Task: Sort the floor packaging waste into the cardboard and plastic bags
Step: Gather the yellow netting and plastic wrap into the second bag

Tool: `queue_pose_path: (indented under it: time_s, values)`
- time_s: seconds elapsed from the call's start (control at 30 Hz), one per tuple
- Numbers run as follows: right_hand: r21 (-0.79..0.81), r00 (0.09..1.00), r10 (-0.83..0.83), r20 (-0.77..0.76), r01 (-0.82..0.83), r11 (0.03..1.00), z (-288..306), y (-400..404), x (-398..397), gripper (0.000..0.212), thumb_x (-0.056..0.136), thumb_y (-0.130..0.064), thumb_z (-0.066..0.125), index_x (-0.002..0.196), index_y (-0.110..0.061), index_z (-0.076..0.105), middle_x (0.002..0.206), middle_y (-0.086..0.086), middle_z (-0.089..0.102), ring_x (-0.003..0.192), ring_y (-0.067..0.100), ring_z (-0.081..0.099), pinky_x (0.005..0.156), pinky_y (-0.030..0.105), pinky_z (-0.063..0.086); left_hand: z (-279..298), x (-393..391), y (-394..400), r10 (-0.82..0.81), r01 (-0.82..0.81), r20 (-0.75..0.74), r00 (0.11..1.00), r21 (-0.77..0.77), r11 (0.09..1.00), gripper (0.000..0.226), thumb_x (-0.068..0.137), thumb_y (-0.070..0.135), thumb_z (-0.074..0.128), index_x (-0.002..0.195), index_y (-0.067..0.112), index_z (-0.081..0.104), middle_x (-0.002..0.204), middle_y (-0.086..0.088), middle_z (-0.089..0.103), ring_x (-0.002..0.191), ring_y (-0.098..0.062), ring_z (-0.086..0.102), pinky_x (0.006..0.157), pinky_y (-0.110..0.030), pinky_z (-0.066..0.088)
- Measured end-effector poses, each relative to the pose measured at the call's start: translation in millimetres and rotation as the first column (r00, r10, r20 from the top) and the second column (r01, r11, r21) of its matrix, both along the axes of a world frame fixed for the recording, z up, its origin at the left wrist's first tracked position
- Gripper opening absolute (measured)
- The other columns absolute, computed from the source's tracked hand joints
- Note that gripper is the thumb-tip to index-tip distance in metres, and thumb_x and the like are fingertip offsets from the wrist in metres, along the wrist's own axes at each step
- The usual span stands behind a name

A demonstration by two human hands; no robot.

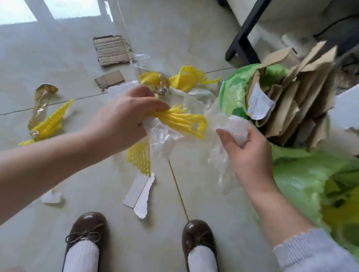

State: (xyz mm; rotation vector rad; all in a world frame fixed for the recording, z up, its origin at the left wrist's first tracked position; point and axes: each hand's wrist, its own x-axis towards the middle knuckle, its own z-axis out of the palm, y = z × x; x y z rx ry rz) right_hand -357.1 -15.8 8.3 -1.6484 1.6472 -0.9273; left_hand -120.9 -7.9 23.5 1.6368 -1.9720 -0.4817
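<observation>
Risk, nearest first: left hand (pixel 128 113) has its grip closed round a bunch of yellow foam netting (pixel 183 122) together with clear plastic film (pixel 161 137); a loose end of net hangs below the grip and could slip free on the way across. Right hand (pixel 246 151) pinches a crumpled wad of clear film (pixel 237 128), with more film trailing under it; the trailing part may snag or tear. Both loads look like plastic, so they belong in the plastic bag (pixel 303 179), just right of the right grip, which already holds yellow net. The cardboard bag (pixel 232 90), beyond that grip, stands close by, so a hasty drop could land wrong. Its cardboard pieces (pixel 302 96) stick out tall and might topple out.

Underfoot: a torn white card strip (pixel 139 193) and a thin stick lie below the grips, a slip hazard on glossy floor (pixel 190 31). Left of the grips: more yellow net (pixel 51 122) with brownish film, possibly tape; blurred. Beyond: two cardboard scraps (pixel 112 50), then a dark furniture leg (pixel 243 40) and cables.
</observation>
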Motion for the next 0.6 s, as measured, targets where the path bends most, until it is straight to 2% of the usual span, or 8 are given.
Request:
queue_pose_path:
  time_s: [0.1, 0.17, 0.2, 0.3, 0.43, 0.5, 0.53, 0.6]
  values:
    - [-0.042, 0.989, -0.116, 0.096, 0.121, 0.992, 44, 31, -45, 0.012, 0.079, -0.032, 0.071, 0.082, -0.028, 0.06, 0.071, -0.006, 0.065, 0.059, 0.003, 0.055, 0.06, 0.017, 0.044, 55, -57, 0, -0.2, 0.199, -0.006, 0.98, -0.091, 0.976, 0.034, 0.073, 0.012, 0.061, 0.104, 0.021, 0.071, 0.097, -0.008, 0.06, 0.08, -0.028, 0.062, 0.07, -0.034, 0.052]
    - [-0.064, 0.972, -0.22, 0.081, 0.225, 0.972, 66, 50, -81, 0.014, 0.08, -0.034, 0.07, 0.08, -0.027, 0.058, 0.072, 0.006, 0.066, 0.062, 0.017, 0.058, 0.062, 0.025, 0.047, 83, -98, 2, -0.341, 0.343, 0.037, 0.939, -0.122, 0.932, 0.036, 0.07, 0.012, 0.061, 0.103, 0.024, 0.07, 0.096, -0.006, 0.059, 0.078, -0.027, 0.062, 0.068, -0.034, 0.053]
    - [-0.069, 0.958, -0.275, 0.083, 0.281, 0.957, 72, 58, -101, 0.015, 0.08, -0.035, 0.07, 0.083, -0.026, 0.059, 0.074, 0.006, 0.067, 0.064, 0.017, 0.059, 0.063, 0.028, 0.047, 95, -120, 2, -0.401, 0.405, 0.063, 0.914, -0.136, 0.904, 0.037, 0.07, 0.011, 0.062, 0.103, 0.027, 0.069, 0.095, -0.005, 0.058, 0.078, -0.027, 0.062, 0.067, -0.035, 0.054]
    - [-0.076, 0.89, -0.416, 0.188, 0.435, 0.897, 86, 77, -157, 0.018, 0.081, -0.035, 0.068, 0.091, -0.022, 0.062, 0.079, -0.006, 0.066, 0.071, 0.004, 0.063, 0.069, 0.021, 0.05, 117, -188, 1, -0.527, 0.535, 0.099, 0.844, -0.2, 0.821, 0.038, 0.071, 0.016, 0.063, 0.106, 0.03, 0.062, 0.093, -0.007, 0.056, 0.079, -0.028, 0.061, 0.066, -0.034, 0.053]
    - [0.038, 0.655, -0.642, 0.399, 0.688, 0.725, 80, 82, -224, 0.005, 0.085, -0.026, 0.063, 0.087, -0.021, 0.065, 0.082, -0.005, 0.069, 0.079, 0.014, 0.067, 0.076, 0.031, 0.053, 113, -283, 3, -0.579, 0.587, 0.111, 0.808, -0.25, 0.77, 0.038, 0.073, 0.007, 0.071, 0.109, 0.017, 0.068, 0.1, -0.01, 0.056, 0.087, -0.028, 0.06, 0.073, -0.033, 0.053]
    - [0.102, 0.575, -0.672, 0.467, 0.72, 0.686, 64, 77, -247, 0.005, 0.087, -0.019, 0.059, 0.087, -0.024, 0.062, 0.085, -0.006, 0.068, 0.08, 0.013, 0.066, 0.077, 0.032, 0.053, 97, -324, 6, -0.586, 0.585, 0.07, 0.807, -0.219, 0.781, 0.043, 0.072, 0.005, 0.07, 0.113, 0.016, 0.066, 0.104, -0.009, 0.055, 0.091, -0.029, 0.059, 0.074, -0.033, 0.053]
    - [0.128, 0.578, -0.681, 0.449, 0.713, 0.689, 55, 74, -256, 0.01, 0.088, -0.015, 0.057, 0.09, -0.024, 0.059, 0.089, -0.005, 0.067, 0.083, 0.015, 0.065, 0.078, 0.032, 0.053, 85, -343, 7, -0.578, 0.577, 0.049, 0.814, -0.183, 0.796, 0.045, 0.073, 0.005, 0.068, 0.116, 0.016, 0.064, 0.105, -0.009, 0.054, 0.093, -0.029, 0.057, 0.074, -0.031, 0.05]
    - [0.168, 0.658, -0.706, 0.261, 0.689, 0.705, 36, 69, -266, 0.01, 0.091, -0.015, 0.052, 0.098, -0.019, 0.057, 0.096, -0.003, 0.065, 0.091, 0.019, 0.063, 0.075, 0.024, 0.046, 59, -373, 6, -0.534, 0.535, 0.042, 0.845, -0.102, 0.839, 0.047, 0.074, 0.007, 0.066, 0.119, 0.017, 0.061, 0.109, -0.009, 0.052, 0.1, -0.029, 0.054, 0.075, -0.029, 0.046]
